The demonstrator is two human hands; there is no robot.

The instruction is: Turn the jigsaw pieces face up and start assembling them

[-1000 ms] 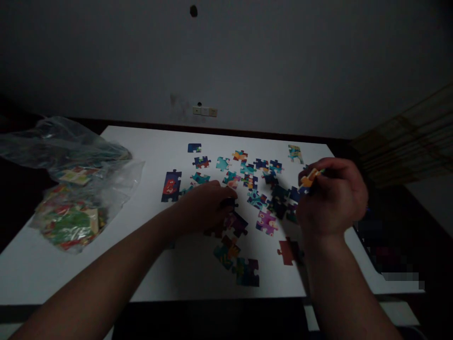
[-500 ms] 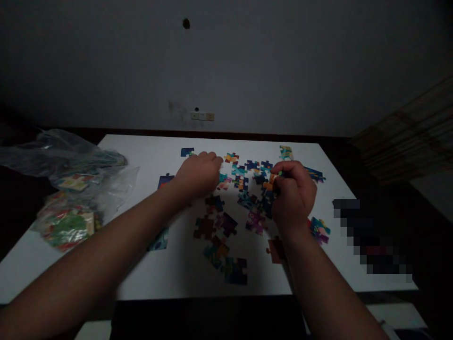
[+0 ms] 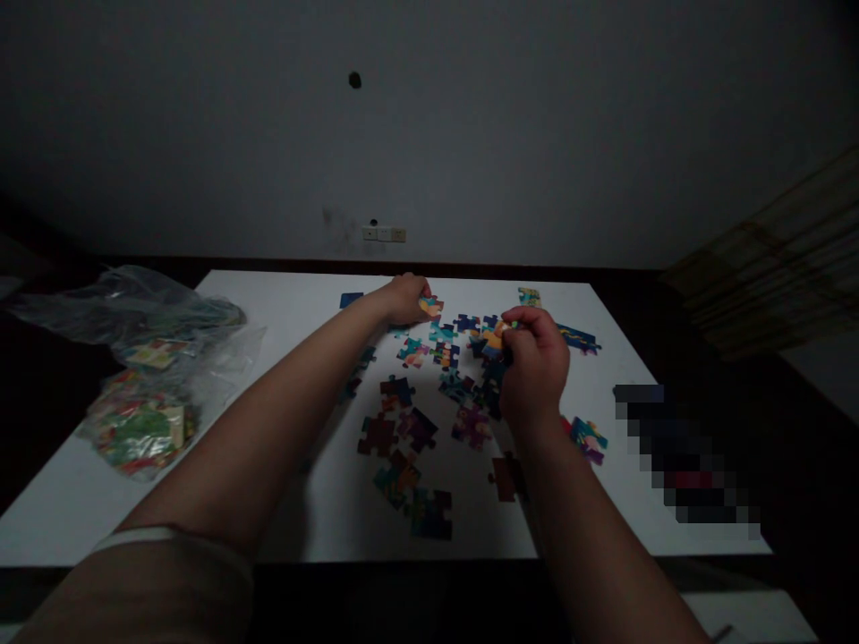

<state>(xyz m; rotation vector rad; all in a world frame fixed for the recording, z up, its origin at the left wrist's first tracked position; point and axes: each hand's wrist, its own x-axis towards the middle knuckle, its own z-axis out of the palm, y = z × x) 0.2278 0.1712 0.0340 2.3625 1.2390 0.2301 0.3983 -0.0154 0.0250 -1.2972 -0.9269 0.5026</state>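
**Sorting of loose jigsaw pieces by two bare hands on a white table**

The right hand (image 3: 537, 358) is shown with the thumb and fingers closed in a pinch, by which an orange-and-blue flat jigsaw piece with knobbed edges, apparently of card (image 3: 495, 342), is held above a dark cluster of pieces. The left hand (image 3: 407, 300) is extended toward the far side, its fingers curled at an orange-and-red flat jigsaw piece (image 3: 431, 307); whether this piece is gripped or merely touched cannot be told.

Other pieces are spread over the smooth white rectangular table (image 3: 483, 528): a purple knobbed piece (image 3: 471, 427) between the two forearms, and a long dark-blue strip with yellow marks (image 3: 580, 339) just beyond the right hand. Crumpled clear plastic bags with colourful contents (image 3: 144, 429) are placed at the left.

The step in hand is judged to be the taking up of the far piece while the other is kept ready. For the next move, a secure fingertip hold on the far piece seems to be called for, with neighbouring pieces left undisturbed.

No brand, label or writing can be read on the pieces or bags in the dim light.
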